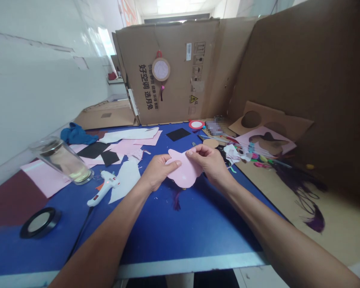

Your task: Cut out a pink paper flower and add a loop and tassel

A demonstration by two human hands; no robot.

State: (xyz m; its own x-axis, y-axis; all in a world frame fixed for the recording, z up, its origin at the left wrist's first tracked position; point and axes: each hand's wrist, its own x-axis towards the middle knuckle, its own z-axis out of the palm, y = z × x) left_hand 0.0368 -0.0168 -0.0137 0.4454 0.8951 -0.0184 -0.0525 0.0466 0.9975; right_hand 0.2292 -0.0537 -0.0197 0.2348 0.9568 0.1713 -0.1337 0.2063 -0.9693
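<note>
Between both hands, above the blue tabletop, I hold a pink paper cutout (184,172) with a wavy, lobed outline. My left hand (159,171) pinches its left edge, thumb on top and fingers beneath. At the upper right edge, the thumb and forefinger of my right hand (210,162) are closed on the same cutout. A dark purple tassel (176,201) shows just below the cutout; whether the two are joined is hidden. To the left of my left hand lie a white glue gun (103,188) with a black cord and a white paper piece (126,180).
At left stand a glass bottle (63,160) and a roll of tape (40,223) near pink and black sheets. Cardboard walls (180,72) close off the back and right, with a round ornament (161,69) hanging there. Cardboard with round holes (270,120), scraps and purple tassels (315,220) lie at right.
</note>
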